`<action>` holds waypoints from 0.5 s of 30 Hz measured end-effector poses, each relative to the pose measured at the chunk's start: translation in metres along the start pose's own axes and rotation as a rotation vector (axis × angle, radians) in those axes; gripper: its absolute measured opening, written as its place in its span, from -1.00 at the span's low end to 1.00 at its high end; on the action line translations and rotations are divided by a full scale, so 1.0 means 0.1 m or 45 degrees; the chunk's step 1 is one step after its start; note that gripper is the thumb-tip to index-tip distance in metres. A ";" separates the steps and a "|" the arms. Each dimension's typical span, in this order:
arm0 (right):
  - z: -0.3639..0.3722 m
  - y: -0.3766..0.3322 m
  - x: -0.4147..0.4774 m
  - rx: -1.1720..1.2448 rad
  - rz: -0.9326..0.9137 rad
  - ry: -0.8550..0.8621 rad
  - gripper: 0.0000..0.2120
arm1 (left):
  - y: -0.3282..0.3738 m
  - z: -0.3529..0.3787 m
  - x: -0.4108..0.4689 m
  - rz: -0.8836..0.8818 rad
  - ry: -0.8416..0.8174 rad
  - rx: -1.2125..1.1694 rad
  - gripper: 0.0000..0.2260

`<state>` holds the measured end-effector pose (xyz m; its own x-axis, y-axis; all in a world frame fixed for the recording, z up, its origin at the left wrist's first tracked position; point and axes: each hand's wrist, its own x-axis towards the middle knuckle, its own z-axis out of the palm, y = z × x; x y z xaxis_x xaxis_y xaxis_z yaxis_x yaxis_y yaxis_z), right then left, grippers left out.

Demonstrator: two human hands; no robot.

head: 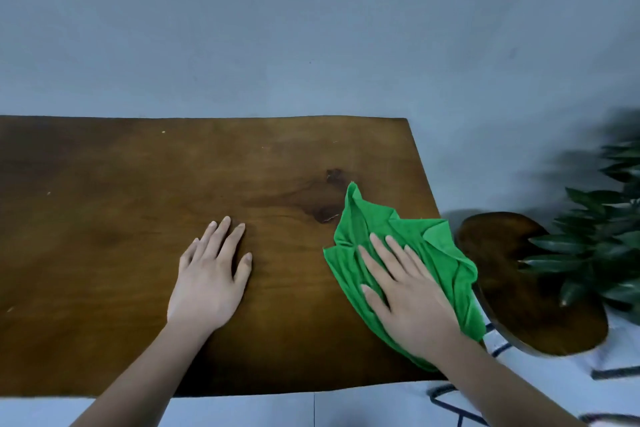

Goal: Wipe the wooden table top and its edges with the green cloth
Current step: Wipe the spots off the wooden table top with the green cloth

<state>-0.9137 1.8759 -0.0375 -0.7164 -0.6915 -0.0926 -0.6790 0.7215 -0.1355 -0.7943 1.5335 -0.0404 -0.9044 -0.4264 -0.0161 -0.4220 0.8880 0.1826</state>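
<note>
Right hand (408, 288), fingers straight, pressing green cloth (377, 222) flat near the wooden surface (121, 236) right edge; left hand (211, 274) flat, holding nothing.

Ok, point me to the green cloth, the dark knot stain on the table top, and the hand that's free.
green cloth (367, 218), head view, upper folded part beyond the fingers.
dark knot stain (320, 210), head view, its darkest patch left of the cloth.
left hand (209, 274), head view, back of the hand, flat on the wood.
</note>
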 end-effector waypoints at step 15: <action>-0.19 0.50 0.46 0.036 0.141 -0.061 -0.24 | -0.04 0.05 0.01 0.004 0.011 -0.021 -0.36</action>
<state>-0.9839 1.8808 -0.0303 -0.7776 -0.6092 -0.1552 -0.5912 0.7926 -0.1493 -0.7942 1.5307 -0.0464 -0.9052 -0.4249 -0.0071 -0.4177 0.8866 0.1986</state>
